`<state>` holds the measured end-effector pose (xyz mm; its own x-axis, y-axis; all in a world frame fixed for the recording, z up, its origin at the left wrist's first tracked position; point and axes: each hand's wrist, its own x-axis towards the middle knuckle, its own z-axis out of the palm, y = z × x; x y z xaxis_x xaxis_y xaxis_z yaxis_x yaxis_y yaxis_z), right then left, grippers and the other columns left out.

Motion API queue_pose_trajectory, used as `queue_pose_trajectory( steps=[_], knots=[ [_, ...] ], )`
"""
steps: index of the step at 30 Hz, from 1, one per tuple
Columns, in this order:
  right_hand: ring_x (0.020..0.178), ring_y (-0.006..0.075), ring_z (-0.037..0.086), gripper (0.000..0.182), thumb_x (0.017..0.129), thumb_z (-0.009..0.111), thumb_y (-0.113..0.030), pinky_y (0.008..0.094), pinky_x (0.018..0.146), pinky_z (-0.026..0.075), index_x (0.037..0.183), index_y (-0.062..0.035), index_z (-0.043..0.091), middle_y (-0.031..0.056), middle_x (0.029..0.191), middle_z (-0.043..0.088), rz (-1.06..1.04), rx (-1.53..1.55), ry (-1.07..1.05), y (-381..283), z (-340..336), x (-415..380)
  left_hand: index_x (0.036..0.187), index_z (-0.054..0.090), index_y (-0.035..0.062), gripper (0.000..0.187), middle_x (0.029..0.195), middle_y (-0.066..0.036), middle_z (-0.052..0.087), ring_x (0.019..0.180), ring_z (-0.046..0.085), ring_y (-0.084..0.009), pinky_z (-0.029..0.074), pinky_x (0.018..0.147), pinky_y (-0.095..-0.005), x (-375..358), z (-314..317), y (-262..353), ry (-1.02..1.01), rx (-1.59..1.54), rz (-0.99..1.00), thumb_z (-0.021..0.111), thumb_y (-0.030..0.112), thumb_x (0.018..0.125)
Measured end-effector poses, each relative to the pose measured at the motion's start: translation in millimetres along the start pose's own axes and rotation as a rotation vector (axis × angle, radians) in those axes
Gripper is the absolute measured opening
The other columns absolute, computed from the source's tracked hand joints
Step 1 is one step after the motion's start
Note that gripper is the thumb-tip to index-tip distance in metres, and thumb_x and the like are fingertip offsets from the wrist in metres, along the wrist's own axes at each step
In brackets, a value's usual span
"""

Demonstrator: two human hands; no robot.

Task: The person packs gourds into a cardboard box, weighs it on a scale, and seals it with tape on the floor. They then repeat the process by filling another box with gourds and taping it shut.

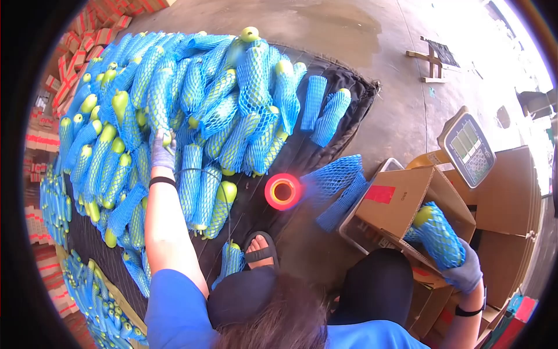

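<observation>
My left hand (pixel 163 152), in a grey glove, reaches into the pile and is closed on the lower end of a green gourd in blue foam net (pixel 160 99). On the right, my gloved right hand (pixel 465 272) grips the near end of another netted gourd (pixel 442 238). That gourd lies at the opening of a cardboard box (pixel 392 200), its far end over the inside. The box stands tilted on a scale with a display (pixel 467 150). Many netted gourds (pixel 235 145) lie heaped on a dark cloth (pixel 256 218).
A roll of red tape (pixel 283 192) lies at the cloth's edge, beside loose blue nets (pixel 343 200). Several cartons (pixel 505 192) stand at the right. A small wooden stool (pixel 433 60) is farther back. Red-taped boxes (pixel 72 64) are stacked at the far left.
</observation>
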<state>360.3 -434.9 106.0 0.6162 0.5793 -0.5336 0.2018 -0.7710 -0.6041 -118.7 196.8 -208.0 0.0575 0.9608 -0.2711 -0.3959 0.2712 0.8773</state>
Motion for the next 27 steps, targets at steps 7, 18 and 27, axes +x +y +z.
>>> queue_pose_trajectory(
  steps=[7, 18, 27],
  knots=[
    [0.117, 0.0317, 0.058, 0.054, 0.100, 0.046, -0.035, 0.0454, 0.102, 0.045, 0.143, -0.0025, 0.046, 0.0173, 0.131, 0.059, -0.298, 1.037, -0.330, -26, -8, -14, 0.144, 0.040, -0.0015, 0.098, 0.139, -0.024, 0.053, 0.128, 0.052, -0.0364, 0.041, 0.109, -0.0410, 40, 19, -13, 0.242, 1.315, 0.257, 0.089, 0.030, 0.065],
    [0.084, 0.0244, 0.067, 0.025, 0.092, 0.065, -0.029, 0.0401, 0.073, 0.055, 0.106, -0.0089, 0.063, 0.0099, 0.099, 0.068, 0.483, 0.921, -0.211, -149, 323, 239, 0.146, 0.037, 0.0118, 0.091, 0.137, -0.020, 0.049, 0.123, 0.055, -0.0370, 0.048, 0.103, -0.0446, -6, 105, 22, 0.341, 1.613, 0.347, 0.084, 0.032, 0.071],
    [0.085, 0.0279, 0.067, 0.050, 0.083, 0.077, -0.016, 0.0444, 0.068, 0.055, 0.126, -0.0032, 0.053, 0.0128, 0.103, 0.067, 0.282, 0.696, -0.034, -108, 355, 302, 0.130, 0.054, 0.0004, 0.077, 0.114, -0.014, 0.065, 0.106, 0.063, -0.0265, 0.049, 0.095, -0.0390, 47, 32, 4, 0.129, 0.726, 0.484, 0.084, 0.026, 0.064]
  ],
)
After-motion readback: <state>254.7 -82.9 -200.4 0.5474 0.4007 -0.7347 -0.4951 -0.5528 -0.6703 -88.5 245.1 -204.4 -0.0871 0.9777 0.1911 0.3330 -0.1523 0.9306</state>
